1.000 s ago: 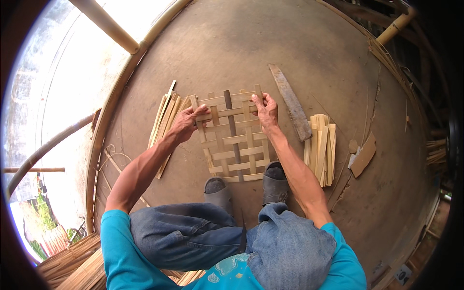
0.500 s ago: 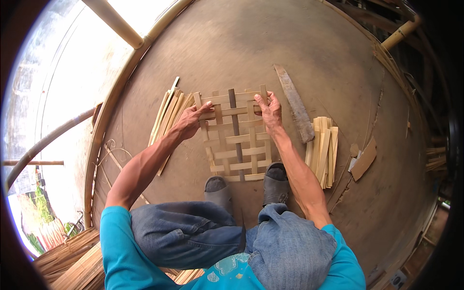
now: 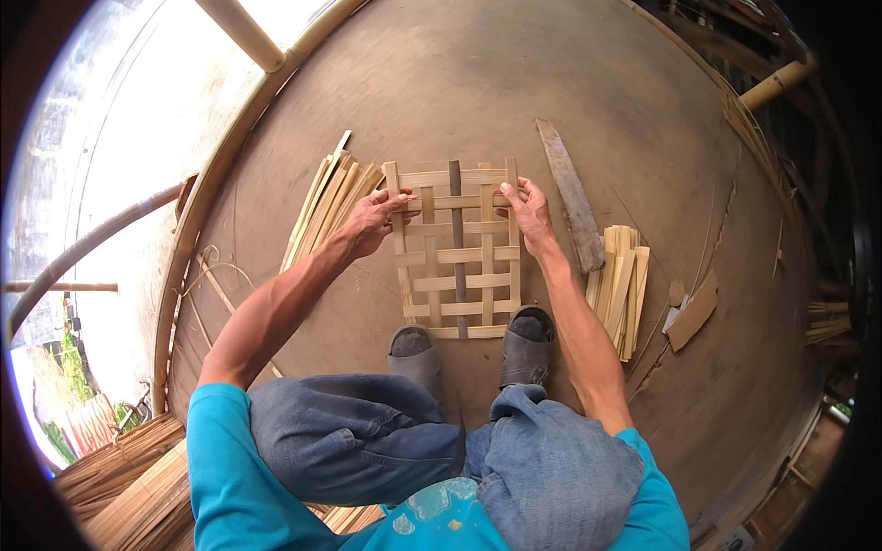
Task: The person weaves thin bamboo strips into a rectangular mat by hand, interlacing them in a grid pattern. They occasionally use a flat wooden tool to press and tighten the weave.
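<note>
Pale tan strips were woven into an open lattice, which was held up by both hands just beyond the grey shoes, its near edge seen just beside the toes; whether that edge was rested on the floor could not be told. Its upper left edge was gripped by the left hand, closed on it with the thumb laid across the outer strip and the other fingers partly hidden. Its upper right edge was pinched by the right hand, with the thumb pressed to the face and the fingers curled around the side. Down the middle, one dark strip was threaded lengthwise between paler ones. To the left, a tan bundle was partly covered by the left hand and forearm. To the right, a long grey slab was laid aslant, its near end by a second bundle. Farther right, a piece of cardboard was left lying on the floor.
</note>
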`<state>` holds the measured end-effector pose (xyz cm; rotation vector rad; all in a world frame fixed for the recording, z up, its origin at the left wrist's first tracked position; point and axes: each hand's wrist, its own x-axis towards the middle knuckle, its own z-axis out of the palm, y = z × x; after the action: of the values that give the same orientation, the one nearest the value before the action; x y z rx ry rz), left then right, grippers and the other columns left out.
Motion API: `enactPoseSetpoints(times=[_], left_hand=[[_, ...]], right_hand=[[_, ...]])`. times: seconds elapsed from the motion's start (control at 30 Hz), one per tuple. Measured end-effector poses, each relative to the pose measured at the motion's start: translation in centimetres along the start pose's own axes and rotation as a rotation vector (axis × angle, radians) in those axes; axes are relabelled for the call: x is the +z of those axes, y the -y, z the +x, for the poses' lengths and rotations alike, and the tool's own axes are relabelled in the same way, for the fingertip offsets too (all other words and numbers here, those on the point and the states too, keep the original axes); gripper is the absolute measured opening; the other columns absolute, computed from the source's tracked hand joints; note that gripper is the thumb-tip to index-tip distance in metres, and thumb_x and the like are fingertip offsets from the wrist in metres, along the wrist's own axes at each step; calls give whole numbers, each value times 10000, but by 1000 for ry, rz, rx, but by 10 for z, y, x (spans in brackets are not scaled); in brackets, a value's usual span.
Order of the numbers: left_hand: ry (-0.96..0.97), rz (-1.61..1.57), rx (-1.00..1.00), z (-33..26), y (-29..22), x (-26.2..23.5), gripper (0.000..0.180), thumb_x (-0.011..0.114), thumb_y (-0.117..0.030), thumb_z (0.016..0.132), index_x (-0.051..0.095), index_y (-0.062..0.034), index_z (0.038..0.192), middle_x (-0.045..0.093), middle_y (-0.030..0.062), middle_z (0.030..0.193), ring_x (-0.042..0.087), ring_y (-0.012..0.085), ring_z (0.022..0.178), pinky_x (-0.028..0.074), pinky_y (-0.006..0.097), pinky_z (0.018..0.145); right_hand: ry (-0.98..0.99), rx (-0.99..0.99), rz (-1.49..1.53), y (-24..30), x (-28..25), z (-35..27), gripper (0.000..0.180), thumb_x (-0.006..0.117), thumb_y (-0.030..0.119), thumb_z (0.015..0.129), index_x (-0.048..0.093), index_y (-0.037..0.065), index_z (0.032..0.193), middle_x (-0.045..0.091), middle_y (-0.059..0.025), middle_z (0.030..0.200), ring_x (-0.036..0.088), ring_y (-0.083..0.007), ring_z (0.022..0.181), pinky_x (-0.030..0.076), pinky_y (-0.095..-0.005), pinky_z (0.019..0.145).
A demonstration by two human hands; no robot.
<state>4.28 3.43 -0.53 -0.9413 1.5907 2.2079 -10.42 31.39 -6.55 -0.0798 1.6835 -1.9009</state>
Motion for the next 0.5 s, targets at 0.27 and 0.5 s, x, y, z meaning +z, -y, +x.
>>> enactPoseSetpoints(times=[0.27,0.5], left_hand=[[-199,-9,-179,3,7,9,468,690,-398,1039,589,-122,1402,658,57,1354,659,219,1192,496,436,1089],[-120,-1,-193,10,9,2,474,724,-376,1018,598,-90,1374,688,58,1256,648,202,1208,520,413,1080]], right_hand=[[-13,17,80,-16,-3,-5,438,693,300,1041,565,-15,1318,739,-96,1072,714,-152,917,608,-325,796],[-1,-1,-2,-32,-16,-8,389,693,346,1042,635,0,1210,746,-79,1016,708,-138,895,609,-319,734]])
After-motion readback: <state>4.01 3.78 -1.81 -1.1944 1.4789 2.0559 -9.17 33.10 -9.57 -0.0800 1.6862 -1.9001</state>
